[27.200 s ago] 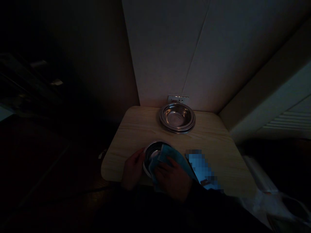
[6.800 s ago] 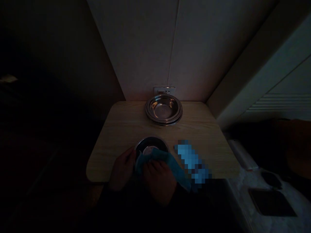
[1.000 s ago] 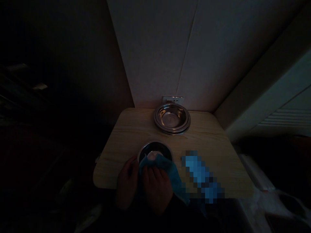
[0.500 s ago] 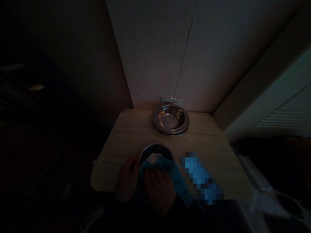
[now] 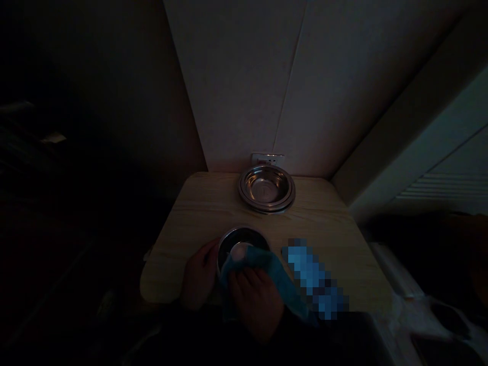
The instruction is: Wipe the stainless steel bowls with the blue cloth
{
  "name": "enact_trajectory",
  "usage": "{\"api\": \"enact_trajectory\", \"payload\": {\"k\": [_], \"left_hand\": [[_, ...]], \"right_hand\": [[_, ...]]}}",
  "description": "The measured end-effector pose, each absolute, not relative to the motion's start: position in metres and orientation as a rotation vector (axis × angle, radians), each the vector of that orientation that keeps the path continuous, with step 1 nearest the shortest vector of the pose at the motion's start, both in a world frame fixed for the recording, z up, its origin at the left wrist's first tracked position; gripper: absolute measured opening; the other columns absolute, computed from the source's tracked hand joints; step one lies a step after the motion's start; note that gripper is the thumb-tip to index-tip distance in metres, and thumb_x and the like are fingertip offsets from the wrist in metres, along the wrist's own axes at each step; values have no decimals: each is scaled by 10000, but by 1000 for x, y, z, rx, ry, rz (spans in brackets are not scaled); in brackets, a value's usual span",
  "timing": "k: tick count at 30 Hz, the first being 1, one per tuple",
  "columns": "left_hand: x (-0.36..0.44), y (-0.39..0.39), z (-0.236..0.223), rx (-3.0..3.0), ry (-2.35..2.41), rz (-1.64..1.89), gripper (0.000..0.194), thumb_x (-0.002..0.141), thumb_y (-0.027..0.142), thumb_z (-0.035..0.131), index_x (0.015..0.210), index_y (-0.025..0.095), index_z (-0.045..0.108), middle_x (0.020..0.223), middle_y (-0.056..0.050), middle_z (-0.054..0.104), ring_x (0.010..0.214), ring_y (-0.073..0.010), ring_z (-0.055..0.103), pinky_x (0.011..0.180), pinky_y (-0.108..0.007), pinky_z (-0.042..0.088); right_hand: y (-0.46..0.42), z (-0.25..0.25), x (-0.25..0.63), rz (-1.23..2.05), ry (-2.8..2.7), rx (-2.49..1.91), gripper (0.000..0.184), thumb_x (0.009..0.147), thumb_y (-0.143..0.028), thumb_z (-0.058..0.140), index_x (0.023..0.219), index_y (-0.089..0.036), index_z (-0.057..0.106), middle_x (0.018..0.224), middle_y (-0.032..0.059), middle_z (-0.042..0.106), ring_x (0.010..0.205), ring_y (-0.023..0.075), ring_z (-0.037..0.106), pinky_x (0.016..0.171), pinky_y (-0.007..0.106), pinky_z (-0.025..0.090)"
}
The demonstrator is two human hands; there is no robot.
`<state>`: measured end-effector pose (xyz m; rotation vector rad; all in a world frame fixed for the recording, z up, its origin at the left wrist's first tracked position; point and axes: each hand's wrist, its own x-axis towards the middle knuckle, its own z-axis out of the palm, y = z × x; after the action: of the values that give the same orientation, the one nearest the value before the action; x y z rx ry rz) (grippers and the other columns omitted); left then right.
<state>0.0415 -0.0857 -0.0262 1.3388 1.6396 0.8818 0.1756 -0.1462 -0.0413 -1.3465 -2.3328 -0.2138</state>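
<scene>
At left, the left hand (image 5: 200, 274) lies against the left side of a metal bowl (image 5: 244, 235); whether it pinches the rim cannot be determined in the low light. The bowl is at the near side of the wooden table (image 5: 324, 218). A blue cloth (image 5: 267, 259) covers its near rim, clasped under the right hand's (image 5: 257, 300) bent fingers. Stacked metal bowls (image 5: 266, 189) stand behind, near the wall. Farther right lies a pixelated blue object (image 5: 310, 272).
</scene>
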Motion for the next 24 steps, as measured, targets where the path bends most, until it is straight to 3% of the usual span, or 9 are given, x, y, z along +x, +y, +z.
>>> {"api": "enact_trajectory", "payload": {"k": [5, 12, 24], "left_hand": [[40, -84, -25, 1360, 1666, 865, 438, 781, 425, 451, 1024, 128, 663, 1079, -100, 686, 1000, -226, 614, 923, -332, 432], [40, -81, -25, 1337, 1605, 900, 421, 780, 438, 465, 1003, 141, 664, 1058, -93, 692, 996, -225, 615, 915, -335, 441], [43, -116, -32, 1191, 1637, 919, 447, 817, 433, 437, 1123, 138, 575, 1158, -115, 639, 1055, -221, 589, 938, -358, 431]], "right_hand": [[-142, -49, 148, -225, -2246, -1542, 132, 842, -113, 480, 902, -107, 597, 711, 69, 604, 654, 205, 554, 570, 345, 410], [-151, -44, 186, -120, -2346, -1279, 191, 908, -136, 420, 1009, -123, 582, 814, 66, 649, 801, 193, 576, 735, 349, 419], [-153, -42, 166, -97, -2316, -1517, 171, 860, -146, 503, 1007, -119, 585, 832, 79, 653, 804, 221, 594, 702, 371, 419]]}}
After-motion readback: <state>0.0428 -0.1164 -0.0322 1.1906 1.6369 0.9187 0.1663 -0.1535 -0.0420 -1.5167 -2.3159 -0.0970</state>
